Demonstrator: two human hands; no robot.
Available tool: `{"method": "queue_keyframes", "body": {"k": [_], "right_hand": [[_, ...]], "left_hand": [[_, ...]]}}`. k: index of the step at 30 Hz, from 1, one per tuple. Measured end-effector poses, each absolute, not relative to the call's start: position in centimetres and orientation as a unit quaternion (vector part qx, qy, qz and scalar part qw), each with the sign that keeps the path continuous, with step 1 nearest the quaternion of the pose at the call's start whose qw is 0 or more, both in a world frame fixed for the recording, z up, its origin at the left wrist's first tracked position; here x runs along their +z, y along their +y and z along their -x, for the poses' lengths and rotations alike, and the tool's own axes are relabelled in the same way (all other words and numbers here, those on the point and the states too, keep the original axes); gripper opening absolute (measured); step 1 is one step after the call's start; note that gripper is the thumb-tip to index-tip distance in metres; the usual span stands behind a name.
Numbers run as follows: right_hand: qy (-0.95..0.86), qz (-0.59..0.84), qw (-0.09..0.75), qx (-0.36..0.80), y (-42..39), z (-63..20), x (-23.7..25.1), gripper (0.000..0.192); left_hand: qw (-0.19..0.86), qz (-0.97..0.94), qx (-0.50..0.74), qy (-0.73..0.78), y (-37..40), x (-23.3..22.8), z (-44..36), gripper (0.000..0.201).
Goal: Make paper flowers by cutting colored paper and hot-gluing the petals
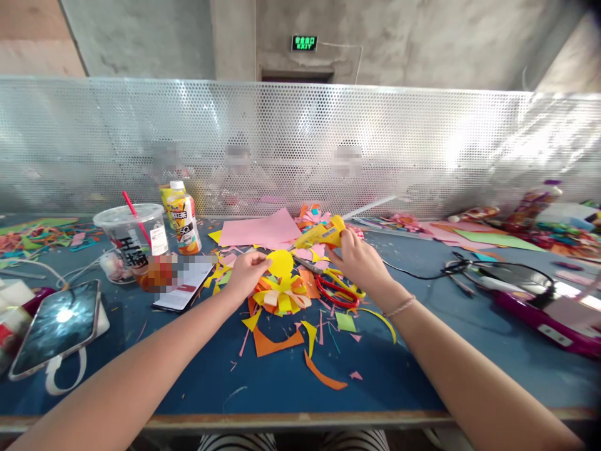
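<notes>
A: Head view, item one: a yellow glue gun [323,235] is gripped in the right hand [361,263], nozzle aimed down and left toward a yellow paper disc [280,263]. The disc is pinched at its left edge by the fingers of the left hand [246,274] and held just above a paper flower [280,295] on the blue table [422,369].

B: Risks to be entered?

A: The nozzle is close to the left fingertips; a burn could be judged likely if the disc is shifted or the gun slips. Hot glue could also be dripped onto the flower's petals or the table. The gun's black cord [413,274] is trailed across the table to the right and could be snagged by the right forearm.

B: Materials and shapes?

A: The disc: flat, round, matte card. The flower: layered folded strips in yellow, orange and cream, fanned outward. Scraps [277,343]: angular orange and yellow offcuts, thin curls, scattered around the flower. Red-handled scissors [335,289] are lying just right of the flower, under the right hand. Pink paper sheets [260,230] are lying behind. A clear plastic cup [130,235] with a red straw, a juice bottle [184,219] and a glossy phone [59,326] are noted at the left, well apart from the hands.
</notes>
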State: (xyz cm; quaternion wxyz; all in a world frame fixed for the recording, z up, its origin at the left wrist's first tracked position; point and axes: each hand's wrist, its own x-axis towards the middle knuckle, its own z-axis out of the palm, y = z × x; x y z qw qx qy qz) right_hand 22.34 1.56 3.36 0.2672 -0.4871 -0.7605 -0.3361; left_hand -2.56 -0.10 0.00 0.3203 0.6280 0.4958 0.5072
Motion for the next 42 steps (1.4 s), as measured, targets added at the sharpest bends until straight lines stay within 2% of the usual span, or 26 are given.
{"method": "queue_keyframes", "body": {"k": [7, 12, 15, 19, 25, 32, 42], "right_hand": [[-0.761, 0.505, 0.273, -0.303, 1.5, -22.2, 3.4, 0.032], [-0.77, 0.517, 0.274, -0.253, 1.3, -22.3, 3.4, 0.033], [-0.822, 0.455, 0.244, -0.241, 1.1, -22.3, 3.4, 0.031], [-0.867, 0.387, 0.221, -0.221, 0.9, -21.9, 3.0, 0.028], [-0.885, 0.356, 0.199, -0.224, 0.9, -21.6, 2.6, 0.028], [-0.893, 0.346, 0.169, -0.234, 0.5, -21.3, 2.9, 0.018], [-0.892, 0.356, 0.146, -0.239, 0.4, -20.8, 2.7, 0.015]], "left_hand": [[0.28, -0.66, 0.499, 0.486, 0.4, -0.4, 2.9, 0.022], [0.148, -0.72, 0.472, 0.488, 0.1, 0.0, 3.4, 0.017], [0.062, -0.746, 0.417, 0.515, -0.2, 0.2, 3.5, 0.016], [0.012, -0.755, 0.315, 0.575, -0.4, 0.0, 3.3, 0.019], [0.006, -0.743, 0.256, 0.618, -0.6, -0.1, 3.0, 0.02], [0.029, -0.738, 0.286, 0.611, -0.4, -0.1, 3.1, 0.02], [0.035, -0.758, 0.298, 0.579, 0.0, -0.8, 3.1, 0.016]]}}
